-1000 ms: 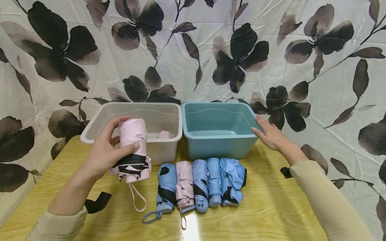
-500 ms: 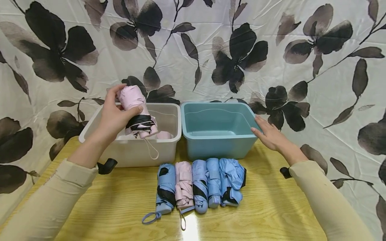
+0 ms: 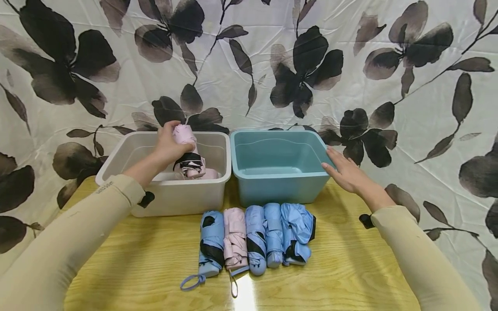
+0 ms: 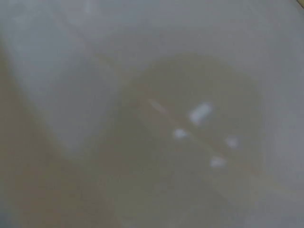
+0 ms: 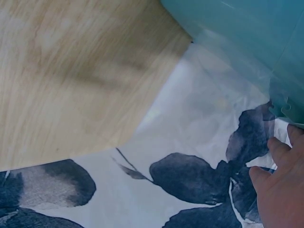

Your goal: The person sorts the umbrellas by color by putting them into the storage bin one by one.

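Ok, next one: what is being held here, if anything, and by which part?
The left hand holds a folded pink umbrella by its upper part, above the black folds. The right hand holds nothing.

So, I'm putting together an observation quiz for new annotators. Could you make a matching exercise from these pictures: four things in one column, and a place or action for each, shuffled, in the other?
Column one
1. Left hand
2. Right hand
3. Teal bin
4. Pink umbrella in the row

Column two
A. Lies between two blue umbrellas
B. Is at the right edge of a bin
C. Stands beside the pale bin
D. Holds another pink umbrella

Pairs: 1-D, 2-B, 3-C, 4-A
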Tool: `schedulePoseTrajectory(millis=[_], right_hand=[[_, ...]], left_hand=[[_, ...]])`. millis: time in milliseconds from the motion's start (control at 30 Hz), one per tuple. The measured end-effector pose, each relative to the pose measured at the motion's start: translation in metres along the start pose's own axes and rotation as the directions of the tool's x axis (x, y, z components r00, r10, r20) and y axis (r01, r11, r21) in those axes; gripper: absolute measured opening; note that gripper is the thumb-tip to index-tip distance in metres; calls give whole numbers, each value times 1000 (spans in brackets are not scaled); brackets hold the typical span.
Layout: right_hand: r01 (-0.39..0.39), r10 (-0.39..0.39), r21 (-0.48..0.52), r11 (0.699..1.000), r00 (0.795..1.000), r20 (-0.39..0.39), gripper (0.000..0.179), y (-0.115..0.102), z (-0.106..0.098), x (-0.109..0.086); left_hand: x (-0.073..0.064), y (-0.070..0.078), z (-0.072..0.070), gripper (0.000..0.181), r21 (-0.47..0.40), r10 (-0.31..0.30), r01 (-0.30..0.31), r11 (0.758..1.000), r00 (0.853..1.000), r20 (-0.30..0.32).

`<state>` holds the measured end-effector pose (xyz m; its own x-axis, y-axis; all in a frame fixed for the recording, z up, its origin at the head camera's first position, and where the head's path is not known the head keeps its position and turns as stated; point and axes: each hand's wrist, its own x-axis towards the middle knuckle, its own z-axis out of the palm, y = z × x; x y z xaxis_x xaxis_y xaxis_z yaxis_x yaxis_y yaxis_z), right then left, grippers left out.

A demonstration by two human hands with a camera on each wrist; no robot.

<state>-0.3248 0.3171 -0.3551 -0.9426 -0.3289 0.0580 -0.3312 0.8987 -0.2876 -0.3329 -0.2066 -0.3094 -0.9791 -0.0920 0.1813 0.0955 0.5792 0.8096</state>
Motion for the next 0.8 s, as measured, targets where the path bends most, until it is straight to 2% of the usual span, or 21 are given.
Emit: schedulePoseTrajectory(millis=[167,233,300,433,567,800], right_hand=[[6,-6,-4,1000,1000,-6,76,0,2,1],[8,-8,-7,1000,1000,-10,76,0,2,2],[6,-6,-7,1000,1000,-11,76,0,2,2],[4,-4,-9,1000,1000,-11,76,1,2,3],[1,-1,-12,1000,1000,-8,77,1,2,3],[-5,5,-13,1000,1000,-5,77,2,1,3]], left_hand=[[13,-14,11,91,84,-29,22,996,996,87],[18,-18,13,91,125,-36,17,992,988,149],[22,-21,15,90,163,-37,0,987,974,224],[25,-25,19,86,174,-52,-14,985,928,370],[23,-31,23,84,162,-90,11,987,868,489],[18,-40,29,84,191,-167,63,980,782,600]])
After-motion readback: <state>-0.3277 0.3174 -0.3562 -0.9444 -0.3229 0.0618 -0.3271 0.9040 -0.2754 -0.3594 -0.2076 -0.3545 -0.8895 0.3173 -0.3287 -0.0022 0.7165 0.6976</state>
